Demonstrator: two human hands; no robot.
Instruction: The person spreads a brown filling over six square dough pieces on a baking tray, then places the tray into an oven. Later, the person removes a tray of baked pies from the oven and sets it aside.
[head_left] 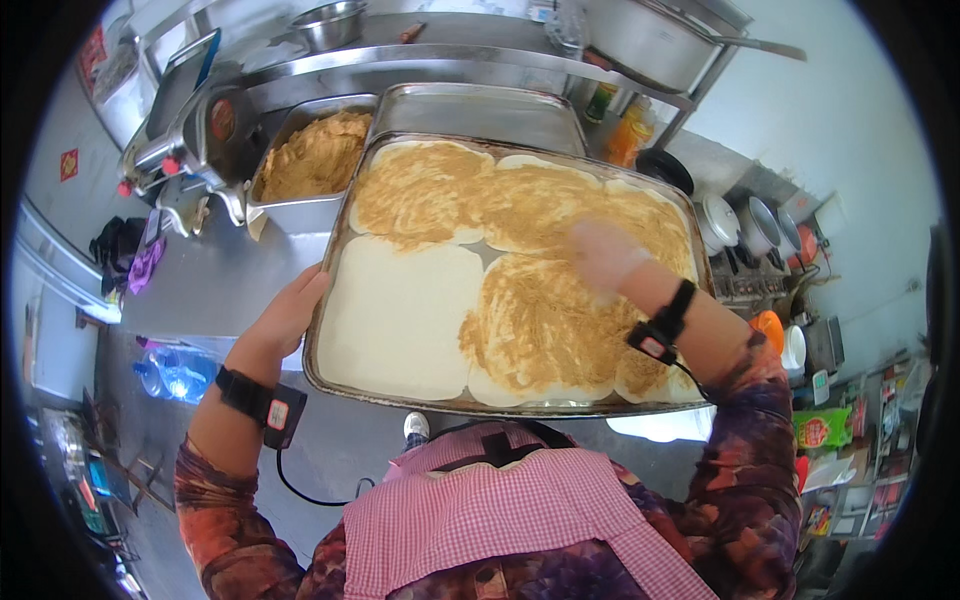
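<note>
Nearest of all, at the bottom of the frame, there's the pink checked apron (pixel 490 510), and just above it the big baking tray (pixel 560 409), filling the middle of the picture. Here's the left hand (pixel 292 312), centre left, right up against the tray's left rim, its fingers partly hidden, so I cannot tell how tightly they close. Black wrist device (pixel 284 415) on that arm, another black wrist device (pixel 655 335) on the other. And look at the right hand (pixel 605 255), right of centre, over the tan-coated dough, so blurred that I can't tell whether it's open or closed! On the tray, the front left dough sheet (pixel 405 320) is smooth and pale cream, while the front middle dough sheet (pixel 550 330) wears a swirling tan coat, as do the sheets behind. Beyond, upper left of centre, a deep metal pan (pixel 310 212) holds a heap of tan paste (pixel 315 155), with a second metal tray (pixel 480 115) beside it. A metal machine (pixel 210 130) stands upper left; farther back, on the shelf up top, a steel bowl (pixel 330 28) and, upper right, a large pot (pixel 645 45).
</note>
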